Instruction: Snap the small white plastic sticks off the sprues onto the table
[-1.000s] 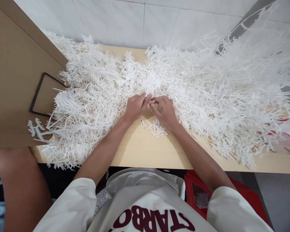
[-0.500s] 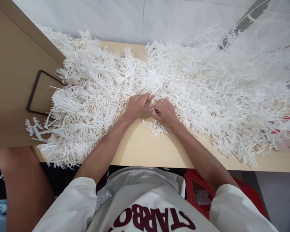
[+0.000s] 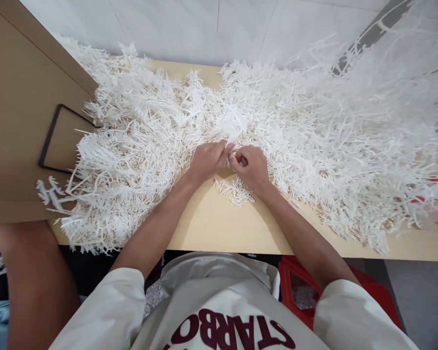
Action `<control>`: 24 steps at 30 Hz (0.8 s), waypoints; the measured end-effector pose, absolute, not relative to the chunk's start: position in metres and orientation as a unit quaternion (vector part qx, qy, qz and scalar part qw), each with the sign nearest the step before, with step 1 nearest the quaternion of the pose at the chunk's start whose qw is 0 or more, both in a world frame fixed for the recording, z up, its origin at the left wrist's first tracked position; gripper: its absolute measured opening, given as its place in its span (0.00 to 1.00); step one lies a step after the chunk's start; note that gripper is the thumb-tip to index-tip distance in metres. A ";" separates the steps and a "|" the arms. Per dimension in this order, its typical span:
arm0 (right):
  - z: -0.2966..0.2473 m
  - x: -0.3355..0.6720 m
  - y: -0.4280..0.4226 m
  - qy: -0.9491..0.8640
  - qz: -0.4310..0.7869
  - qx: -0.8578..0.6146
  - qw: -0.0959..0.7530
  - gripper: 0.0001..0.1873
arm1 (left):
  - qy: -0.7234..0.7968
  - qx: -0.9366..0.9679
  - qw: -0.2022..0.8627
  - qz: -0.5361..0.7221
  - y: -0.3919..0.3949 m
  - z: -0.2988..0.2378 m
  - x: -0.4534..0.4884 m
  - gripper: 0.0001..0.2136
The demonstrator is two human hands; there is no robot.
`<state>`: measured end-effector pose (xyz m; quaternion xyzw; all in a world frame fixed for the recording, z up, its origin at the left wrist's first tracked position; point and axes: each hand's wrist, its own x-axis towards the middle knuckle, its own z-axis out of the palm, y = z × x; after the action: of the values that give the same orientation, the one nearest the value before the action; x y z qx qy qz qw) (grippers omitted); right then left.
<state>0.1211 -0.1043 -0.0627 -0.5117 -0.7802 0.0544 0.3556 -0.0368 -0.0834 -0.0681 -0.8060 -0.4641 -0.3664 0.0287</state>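
White sprig in the middle of the long table

The white sprig is fluffy, with lots of thin arms. It sits just past the tips of the left hand, in the middle of the table. The left thumb and finger are pinched together and seem to have hold of its near end. The right hand is just beside. Its fingers are curled in, and its thumb and finger tips come together in a ring. It is too small to tell if a bit of white is between them.

Under the hands, on the near side, lies 1 little pile of short white bits. On the left is a big, messy heap of white strands. On the right is 1 more big heap, and it spreads out wide. A brown box with a black outline stands at the far left. Behind the table is a pale wall. A red stool shows below the table.
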 end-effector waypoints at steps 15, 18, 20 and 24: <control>-0.061 0.121 -0.104 -0.821 0.077 -0.485 0.290 0.06 | -0.451 -0.806 0.002 -0.383 -0.084 -0.069 -0.038 0.19; -0.063 0.122 -0.103 -0.837 0.081 -0.468 0.273 0.07 | -0.443 -0.812 0.009 -0.381 -0.084 -0.069 -0.037 0.20; -0.065 0.122 -0.103 -0.838 0.076 -0.464 0.278 0.08 | -0.445 -0.812 0.015 -0.377 -0.085 -0.069 -0.037 0.21; -0.064 0.123 -0.105 -0.842 0.062 -0.427 0.323 0.14 | -0.442 -0.818 0.037 -0.366 -0.085 -0.069 -0.036 0.21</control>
<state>0.1233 -0.1049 -0.0644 -0.4266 -0.8423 0.0624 0.3234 -0.0364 -0.0846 -0.0695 -0.8184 -0.4419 -0.3656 0.0370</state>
